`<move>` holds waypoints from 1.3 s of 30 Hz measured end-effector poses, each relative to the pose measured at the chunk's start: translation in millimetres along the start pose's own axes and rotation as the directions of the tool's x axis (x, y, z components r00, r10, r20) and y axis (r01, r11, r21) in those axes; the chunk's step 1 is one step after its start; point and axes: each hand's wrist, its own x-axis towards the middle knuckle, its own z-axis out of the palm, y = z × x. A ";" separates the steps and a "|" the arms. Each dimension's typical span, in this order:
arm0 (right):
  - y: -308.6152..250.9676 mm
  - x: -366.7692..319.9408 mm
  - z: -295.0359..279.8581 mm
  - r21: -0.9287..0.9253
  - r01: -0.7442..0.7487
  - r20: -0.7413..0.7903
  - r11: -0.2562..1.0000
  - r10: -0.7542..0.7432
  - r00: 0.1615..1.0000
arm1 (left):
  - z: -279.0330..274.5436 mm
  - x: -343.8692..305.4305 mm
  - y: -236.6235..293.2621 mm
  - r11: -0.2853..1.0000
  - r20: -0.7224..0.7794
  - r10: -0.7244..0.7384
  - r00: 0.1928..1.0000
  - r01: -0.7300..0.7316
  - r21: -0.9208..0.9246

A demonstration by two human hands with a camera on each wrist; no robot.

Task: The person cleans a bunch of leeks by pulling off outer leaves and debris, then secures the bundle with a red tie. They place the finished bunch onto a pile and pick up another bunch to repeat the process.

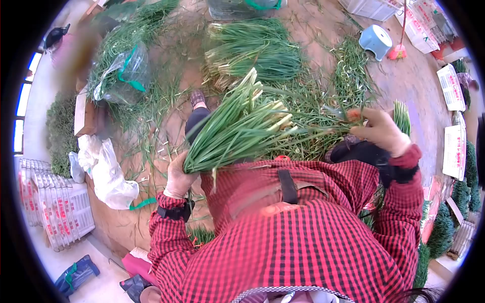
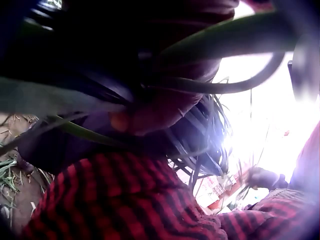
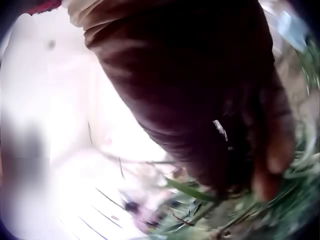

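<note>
In the head view my left hand (image 1: 179, 175) grips a thick bunch of garlic chives (image 1: 227, 131) by the leafy end, its pale stem ends fanned up and to the right. The left wrist view shows the fingers (image 2: 155, 115) curled among flat leaves, in deep shadow. Out to the right, my gloved right hand (image 1: 381, 130) pinches a few thin leaves (image 1: 323, 130) that trail beside the bunch. The right wrist view has that hand (image 3: 210, 100) dark, fingertips down over blurred greenery.
Neat piles of chives (image 1: 257, 50) lie ahead on the floor, with loose trimmings (image 1: 303, 136) in front of me. A blue stool (image 1: 375, 42) stands at the far right. White plastic bags (image 1: 112, 177) and stacked white crates (image 1: 60, 212) are on the left, more crates (image 1: 454, 151) on the right.
</note>
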 end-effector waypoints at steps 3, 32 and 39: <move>-25.0 24.8 16.6 -0.167 0.054 -0.122 0.984 -0.075 0.990 | 5.5 2.6 2.3 0.982 -0.051 -0.035 0.998 0.025 -0.185; -14.0 36.7 117.8 0.319 0.089 0.096 0.944 -0.126 0.987 | -4.7 18.4 33.9 0.421 -0.064 0.639 0.766 -0.279 0.863; -68.9 45.3 126.1 0.815 -0.213 0.221 0.539 0.050 0.974 | -4.6 10.4 28.0 0.392 -0.067 0.647 0.760 -0.255 0.884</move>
